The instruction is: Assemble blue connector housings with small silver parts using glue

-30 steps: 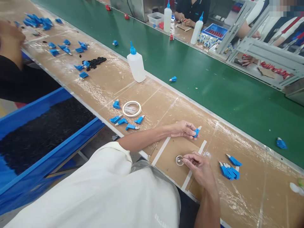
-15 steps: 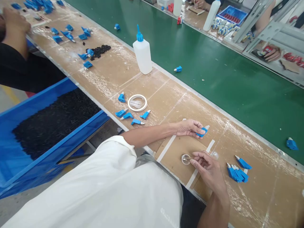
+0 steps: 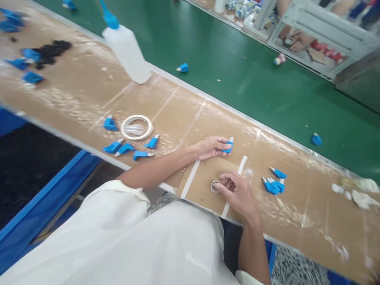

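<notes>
My left hand [image 3: 211,147] pinches a small blue plastic piece with a white tip [image 3: 228,146] just above the far edge of a cardboard pad [image 3: 202,180]. Over the pad's right side, my right hand [image 3: 237,193] has its thumb and fingers closed at a small round clear dish [image 3: 211,186]. A thin stick showed between these fingers a moment ago; now blur and the fingers mostly hide it. To the right lies a cluster of similar blue pieces [image 3: 272,186]. More blue pieces [image 3: 124,149] lie to the left, around a roll of white tape [image 3: 137,116].
A white squeeze bottle with a blue nozzle [image 3: 127,51] stands beside the green belt [image 3: 219,93]. Small black parts [image 3: 55,53] are heaped at the left. White gloves [image 3: 363,192] lie at the right. Below the bench edge is a blue bin [image 3: 56,204]. Another person's hands [image 3: 299,40] show across the belt.
The camera view has swung right, shifting the bench leftward in the picture. My left hand still holds the blue piece; my right fingers have come closer to the dish.
</notes>
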`<control>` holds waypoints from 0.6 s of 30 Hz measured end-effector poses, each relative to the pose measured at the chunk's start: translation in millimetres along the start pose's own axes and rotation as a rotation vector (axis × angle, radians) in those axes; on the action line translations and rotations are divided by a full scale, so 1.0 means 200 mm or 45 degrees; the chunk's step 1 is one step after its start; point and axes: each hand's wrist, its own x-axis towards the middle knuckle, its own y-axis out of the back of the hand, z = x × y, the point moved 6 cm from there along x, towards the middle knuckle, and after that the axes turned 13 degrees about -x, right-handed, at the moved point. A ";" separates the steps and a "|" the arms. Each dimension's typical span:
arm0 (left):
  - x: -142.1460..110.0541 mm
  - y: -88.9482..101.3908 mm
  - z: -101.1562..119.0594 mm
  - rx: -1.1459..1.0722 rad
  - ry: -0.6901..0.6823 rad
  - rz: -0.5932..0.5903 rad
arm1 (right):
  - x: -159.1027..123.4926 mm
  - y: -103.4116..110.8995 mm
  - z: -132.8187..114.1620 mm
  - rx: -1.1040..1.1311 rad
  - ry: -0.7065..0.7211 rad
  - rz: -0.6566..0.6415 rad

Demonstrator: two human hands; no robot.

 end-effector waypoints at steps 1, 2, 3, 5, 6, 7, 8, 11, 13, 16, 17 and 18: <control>0.00 0.00 0.00 0.000 0.001 0.004 | 0.00 -0.01 -0.01 -0.012 -0.010 0.006; -0.01 0.01 -0.01 0.003 0.003 0.009 | -0.01 -0.01 -0.01 -0.020 -0.008 0.003; -0.01 0.02 -0.01 0.010 0.004 0.014 | -0.01 -0.02 -0.01 -0.025 0.005 -0.002; -0.01 0.02 -0.01 0.026 0.005 0.028 | -0.01 -0.02 -0.01 -0.023 0.042 -0.009; -0.01 0.02 -0.01 0.033 0.003 0.038 | -0.01 -0.02 -0.01 -0.020 0.061 -0.006; -0.01 0.02 -0.01 0.036 0.002 0.046 | -0.01 -0.02 -0.01 -0.016 0.075 0.001; -0.01 0.02 -0.01 0.039 0.001 0.054 | -0.02 0.00 0.00 -0.015 0.080 0.015; 0.00 0.01 0.00 0.031 -0.013 0.063 | -0.02 0.03 0.04 -0.002 0.059 0.058; 0.01 0.01 0.01 0.016 -0.030 0.059 | -0.02 0.05 0.07 0.024 0.034 0.072; 0.02 0.02 0.01 0.004 -0.035 0.045 | -0.02 0.03 0.09 0.070 0.027 0.074; 0.02 0.02 0.01 0.004 -0.033 0.038 | -0.01 0.02 0.09 0.085 0.032 0.073; 0.02 0.02 0.01 0.006 -0.030 0.029 | 0.00 0.00 0.08 0.097 0.042 0.071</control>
